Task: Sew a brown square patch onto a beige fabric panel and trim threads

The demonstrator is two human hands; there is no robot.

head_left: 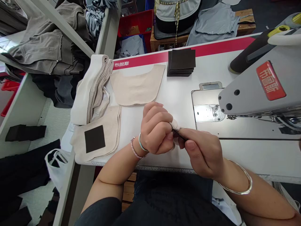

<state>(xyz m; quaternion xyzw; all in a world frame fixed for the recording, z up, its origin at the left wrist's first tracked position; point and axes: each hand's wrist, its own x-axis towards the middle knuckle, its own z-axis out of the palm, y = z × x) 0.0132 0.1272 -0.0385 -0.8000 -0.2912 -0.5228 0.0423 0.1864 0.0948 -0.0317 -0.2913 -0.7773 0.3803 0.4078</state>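
My left hand is closed over a small bunched piece of pale cloth, above the front of the white sewing table. My right hand pinches the same bunch from the right, thumb and fingers pressed together. A dark edge shows between the two hands; whether it belongs to the cloth or is separate I cannot tell. Most of the bunch is hidden by my fingers. To the left, a black square patch lies on stacked beige cloth pieces. Another beige piece lies flat behind my left hand.
A sewing machine fills the right side, its metal plate in the tabletop. Stacked black squares sit at the back, folded pale cloth at the left. Across the table is a person; garments hang over rails.
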